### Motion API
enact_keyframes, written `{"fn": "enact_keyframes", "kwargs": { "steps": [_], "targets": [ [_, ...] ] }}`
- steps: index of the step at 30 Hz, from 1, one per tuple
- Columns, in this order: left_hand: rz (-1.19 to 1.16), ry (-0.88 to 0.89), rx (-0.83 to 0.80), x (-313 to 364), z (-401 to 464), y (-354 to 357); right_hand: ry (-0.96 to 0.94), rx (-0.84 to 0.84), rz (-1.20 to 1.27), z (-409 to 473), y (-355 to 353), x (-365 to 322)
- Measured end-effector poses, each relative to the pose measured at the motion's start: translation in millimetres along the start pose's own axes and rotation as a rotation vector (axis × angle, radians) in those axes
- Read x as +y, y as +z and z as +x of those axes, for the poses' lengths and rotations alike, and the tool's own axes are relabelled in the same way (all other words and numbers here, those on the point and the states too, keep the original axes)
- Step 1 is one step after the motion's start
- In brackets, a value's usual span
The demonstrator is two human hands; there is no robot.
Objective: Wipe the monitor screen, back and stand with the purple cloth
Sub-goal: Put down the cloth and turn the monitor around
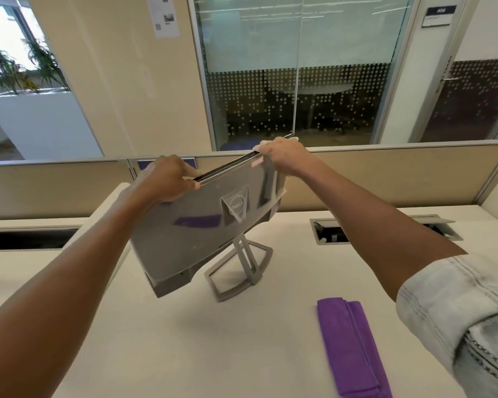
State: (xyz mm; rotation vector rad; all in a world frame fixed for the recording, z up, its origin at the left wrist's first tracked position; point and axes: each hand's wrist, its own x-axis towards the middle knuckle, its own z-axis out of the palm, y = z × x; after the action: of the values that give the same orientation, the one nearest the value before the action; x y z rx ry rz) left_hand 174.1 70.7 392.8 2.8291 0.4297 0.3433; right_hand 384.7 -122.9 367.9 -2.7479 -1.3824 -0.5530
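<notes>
My left hand (167, 179) and right hand (282, 156) clamp top edge of Dell monitor (202, 225) at frame centre, fingers curled over rim, grey back toward me, probably turning it for wiping. Purple cloth (351, 346) lies folded on worktop (213, 340), lower right, within reach.

The scene is bright and evenly lit, with daylight pouring through the window (9, 47) at upper left, which is blown out to near white. Shadows on the pale desk (213, 354) are faint and soft-edged, and the glossy grey back of the monitor (190, 225) carries a purple reflection of the cloth (354, 349) plus pale streaks of glare. Wide-angle distortion bends the partition (400, 173) and wall lines toward the edges, and slight motion blur softens the denim sleeve (466, 320) and the whole frame
</notes>
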Motion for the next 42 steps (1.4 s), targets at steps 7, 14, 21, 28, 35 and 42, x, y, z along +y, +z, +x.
{"fn": "enact_keyframes", "kwargs": {
  "steps": [7, 14, 21, 28, 35, 42],
  "targets": [
    [0.157, -0.082, 0.120, 3, 2, 1, 0.000, 0.004, -0.015, -16, -4, 0],
    [0.301, -0.087, 0.260, -3, 10, 13, 0.025, 0.007, -0.006, -32, 0, 2],
    [0.341, -0.039, 0.279, -6, 20, 17, 0.056, 0.024, -0.004, -43, 0, 1],
    [0.297, -0.026, 0.295, -10, 27, 18, 0.094, 0.058, -0.023, -52, -1, -7],
    [0.299, -0.013, 0.292, -16, 35, 19, 0.121, 0.087, -0.054, -58, -5, -20],
    [0.255, -0.003, 0.277, -16, 31, 20, 0.128, 0.108, -0.057, -61, 2, -21]
  ]
}}
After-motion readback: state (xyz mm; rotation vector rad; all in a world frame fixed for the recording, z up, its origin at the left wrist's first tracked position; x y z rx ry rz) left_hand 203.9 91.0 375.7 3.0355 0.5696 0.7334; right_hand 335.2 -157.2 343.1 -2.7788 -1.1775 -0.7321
